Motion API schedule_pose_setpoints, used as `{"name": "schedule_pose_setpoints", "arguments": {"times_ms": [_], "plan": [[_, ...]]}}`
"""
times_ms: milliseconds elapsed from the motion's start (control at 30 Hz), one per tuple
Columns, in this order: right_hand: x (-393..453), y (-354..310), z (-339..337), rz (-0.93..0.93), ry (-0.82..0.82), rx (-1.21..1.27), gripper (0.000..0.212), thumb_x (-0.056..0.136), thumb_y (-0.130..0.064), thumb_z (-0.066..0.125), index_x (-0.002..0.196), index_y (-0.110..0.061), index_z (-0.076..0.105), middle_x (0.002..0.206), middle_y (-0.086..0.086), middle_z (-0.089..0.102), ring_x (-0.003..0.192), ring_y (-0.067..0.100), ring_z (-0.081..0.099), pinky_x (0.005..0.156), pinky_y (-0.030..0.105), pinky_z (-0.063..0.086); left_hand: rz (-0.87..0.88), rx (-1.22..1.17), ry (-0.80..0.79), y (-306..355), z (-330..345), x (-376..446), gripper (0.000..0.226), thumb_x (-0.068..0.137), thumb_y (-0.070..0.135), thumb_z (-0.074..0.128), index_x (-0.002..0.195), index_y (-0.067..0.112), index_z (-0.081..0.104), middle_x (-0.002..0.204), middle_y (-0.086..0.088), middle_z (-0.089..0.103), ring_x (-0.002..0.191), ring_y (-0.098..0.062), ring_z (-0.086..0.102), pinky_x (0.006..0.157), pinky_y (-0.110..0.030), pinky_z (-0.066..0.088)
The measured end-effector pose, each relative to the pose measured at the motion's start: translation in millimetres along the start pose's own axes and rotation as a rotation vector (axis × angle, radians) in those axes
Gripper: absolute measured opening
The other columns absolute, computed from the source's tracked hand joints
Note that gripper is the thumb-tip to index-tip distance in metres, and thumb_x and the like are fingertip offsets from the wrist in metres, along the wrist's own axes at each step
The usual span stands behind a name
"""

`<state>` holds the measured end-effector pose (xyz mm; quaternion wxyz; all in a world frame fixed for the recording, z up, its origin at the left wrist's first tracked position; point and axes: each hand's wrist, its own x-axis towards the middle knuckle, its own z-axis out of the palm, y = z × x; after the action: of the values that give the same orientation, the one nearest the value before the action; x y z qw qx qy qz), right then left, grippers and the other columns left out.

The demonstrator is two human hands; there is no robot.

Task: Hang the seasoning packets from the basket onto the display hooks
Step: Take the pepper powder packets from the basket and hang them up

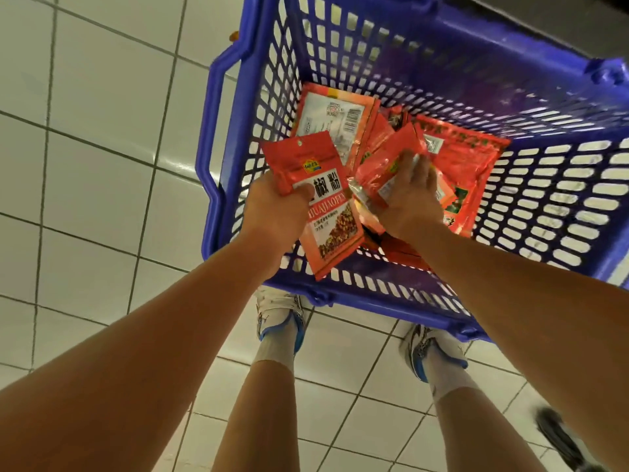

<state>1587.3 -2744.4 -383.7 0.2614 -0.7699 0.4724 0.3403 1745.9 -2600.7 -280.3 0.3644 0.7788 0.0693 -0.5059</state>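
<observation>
A blue plastic basket (231, 137) stands on the tiled floor in front of my feet. Several red seasoning packets (466, 165) lie loose inside it. My left hand (275, 209) grips one red packet (326, 212) by its left edge over the basket's near side, printed face up, hang hole at the top. My right hand (412, 195) reaches down into the pile and holds a small bunch of red packets (384, 165) with curled fingers. No display hooks are in view.
White floor tiles (85, 165) surround the basket. My two shoes (282, 318) stand just behind its near rim. A dark edge of a shelf base (578, 15) runs along the top right. Another shoe (565, 441) shows at the bottom right.
</observation>
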Motion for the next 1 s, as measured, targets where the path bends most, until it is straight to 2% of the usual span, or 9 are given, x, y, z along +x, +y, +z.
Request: {"name": "schedule_pose_setpoints", "arguments": {"times_ms": [67,133,233,333,433,600,800,900,1000], "plan": [[-1,9,-6,-0.047,0.093,0.139,0.094,0.088,-0.048,0.072,0.157,-0.013,0.018,0.164,0.018,0.02,0.147,0.041,0.029,0.112,0.051,0.041,-0.007,-0.024,0.001,-1,-1,-1,0.03,0.097,0.014,0.06,0.078,0.035,0.066,0.076,0.021,0.075,0.074,-0.008,0.076,0.063,-0.031,0.059],[-9,15,-23,-0.093,0.204,0.294,0.057,0.09,-0.044,0.071,0.134,-0.013,0.052,0.133,0.014,0.06,0.11,0.031,0.061,0.084,0.025,0.052,-0.034,-0.064,-0.015,3,-3,-7,0.027,0.096,0.013,0.061,0.081,0.034,0.068,0.079,0.019,0.077,0.073,-0.008,0.076,0.065,-0.032,0.059],[-35,23,-63,-0.045,0.281,0.566,0.019,0.086,-0.033,0.054,0.094,-0.02,0.067,0.081,-0.008,0.07,0.067,0.006,0.06,0.056,0.016,0.044,-0.086,-0.135,-0.069,19,-5,-23,0.02,0.091,0.008,0.063,0.09,0.027,0.07,0.086,0.009,0.079,0.077,-0.015,0.078,0.071,-0.038,0.061],[-66,25,-109,0.124,0.126,1.078,0.022,0.074,-0.01,0.054,0.087,-0.013,0.071,0.08,0.001,0.077,0.075,0.023,0.076,0.067,0.034,0.062,-0.111,-0.203,-0.145,44,-4,-52,0.017,0.086,0.005,0.064,0.096,0.017,0.069,0.089,0.0,0.08,0.079,-0.021,0.078,0.069,-0.039,0.06],[-107,21,-159,0.081,0.044,1.321,0.015,0.087,-0.009,0.067,0.079,-0.018,0.076,0.077,0.006,0.078,0.07,0.027,0.076,0.057,0.039,0.06,-0.106,-0.257,-0.181,79,-4,-86,0.02,0.087,0.007,0.064,0.106,0.012,0.068,0.088,-0.003,0.08,0.075,-0.022,0.078,0.059,-0.033,0.059],[-196,-3,-261,-0.099,0.097,1.31,0.016,0.09,-0.039,0.07,0.08,-0.031,0.08,0.088,0.005,0.08,0.081,0.027,0.077,0.067,0.041,0.061,0.017,-0.335,-0.195,148,-22,-165,0.019,0.091,0.034,0.072,0.103,0.02,0.074,0.094,-0.007,0.08,0.082,-0.026,0.078,0.065,-0.038,0.063],[-337,-28,-410,-0.315,0.189,1.206,0.026,0.092,-0.008,0.067,0.071,-0.021,0.074,0.081,0.001,0.073,0.059,-0.004,0.068,0.056,0.015,0.055,0.283,-0.367,-0.127,260,-57,-299,0.02,0.093,0.033,0.071,0.077,0.026,0.081,0.086,-0.009,0.08,0.079,-0.027,0.078,0.07,-0.04,0.063],[-410,-36,-477,-0.382,0.282,1.27,0.013,0.084,-0.025,0.07,0.076,-0.028,0.079,0.08,-0.002,0.078,0.07,0.014,0.073,0.069,0.037,0.062,0.395,-0.413,-0.14,317,-76,-372,0.017,0.091,0.022,0.073,0.077,0.023,0.081,0.084,-0.009,0.079,0.073,-0.024,0.077,0.066,-0.038,0.061],[-483,-34,-535,-0.504,0.386,1.244,0.007,0.082,-0.032,0.072,0.079,-0.03,0.078,0.082,-0.003,0.078,0.074,0.018,0.074,0.072,0.041,0.061,0.521,-0.436,-0.178,371,-92,-447,0.009,0.089,0.015,0.074,0.085,0.021,0.08,0.089,-0.01,0.079,0.079,-0.028,0.076,0.071,-0.046,0.063]]}}
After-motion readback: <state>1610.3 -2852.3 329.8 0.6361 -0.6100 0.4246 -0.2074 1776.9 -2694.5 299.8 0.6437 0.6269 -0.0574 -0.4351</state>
